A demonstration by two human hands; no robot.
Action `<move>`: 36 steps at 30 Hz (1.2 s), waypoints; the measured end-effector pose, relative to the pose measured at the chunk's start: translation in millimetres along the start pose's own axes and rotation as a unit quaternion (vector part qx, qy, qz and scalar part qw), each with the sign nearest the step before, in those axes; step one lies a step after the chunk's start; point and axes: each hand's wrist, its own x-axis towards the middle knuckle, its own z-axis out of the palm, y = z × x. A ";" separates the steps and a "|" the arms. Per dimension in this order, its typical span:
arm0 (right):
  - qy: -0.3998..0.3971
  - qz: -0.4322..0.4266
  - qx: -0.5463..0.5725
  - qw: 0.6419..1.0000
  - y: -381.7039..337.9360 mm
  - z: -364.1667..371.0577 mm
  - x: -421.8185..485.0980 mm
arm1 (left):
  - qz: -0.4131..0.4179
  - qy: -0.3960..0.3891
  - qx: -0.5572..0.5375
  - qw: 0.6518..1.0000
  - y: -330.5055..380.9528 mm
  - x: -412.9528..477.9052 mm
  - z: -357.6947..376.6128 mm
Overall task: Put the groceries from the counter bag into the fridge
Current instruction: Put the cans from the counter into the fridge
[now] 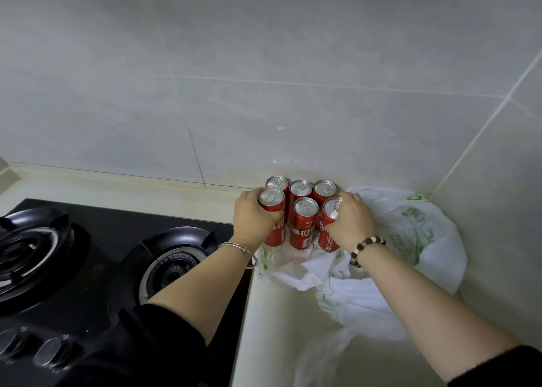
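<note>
A pale counter (272, 328) runs into a corner of grey-white tiled wall (264, 78). Both arms reach forward from black sleeves pushed up the forearms. The left hand (253, 215) wraps around the upper part of the near-left can (271, 200), fingers curled behind it and the thumb on the near side. The right hand (352, 219) grips the near-right can (328, 240) the same way, from its right side. A thin silver bangle (237, 247) sits on the left wrist and a bracelet of brown and white beads (366, 248) on the right.

There are six red cans (305, 225), all upright with silver tops, packed touching in two rows of three. The far row stands right against the wall. They rest on the flattened, opened-out part of a white plastic bag (410, 240) with green print, which spreads to the right into the corner and toward the near side under the right forearm.

Just left of the cans, the black stove (117, 240) begins, its right edge close beside the left wrist. It has two burners and two silver knobs (48, 351) near its front. The bare strip of counter lies near, between the stove's edge and the bag.
</note>
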 end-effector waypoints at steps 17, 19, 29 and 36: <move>-0.028 -0.163 0.151 0.975 -133.7 -84.3 -92.8 | 0.018 0.028 -0.036 0.999 27.6 -106.5 -183.3; -0.038 -0.192 0.171 0.966 -161.2 -88.7 -115.8 | 0.018 0.061 -0.022 0.998 24.6 -133.4 -215.7; -0.134 -0.396 0.284 0.863 -305.4 -88.5 -316.7 | -0.038 0.302 0.009 0.953 -11.3 -362.3 -398.8; -0.240 -0.534 0.340 0.736 -380.5 -111.4 -518.0 | -0.106 0.469 0.032 0.876 -8.8 -582.7 -495.7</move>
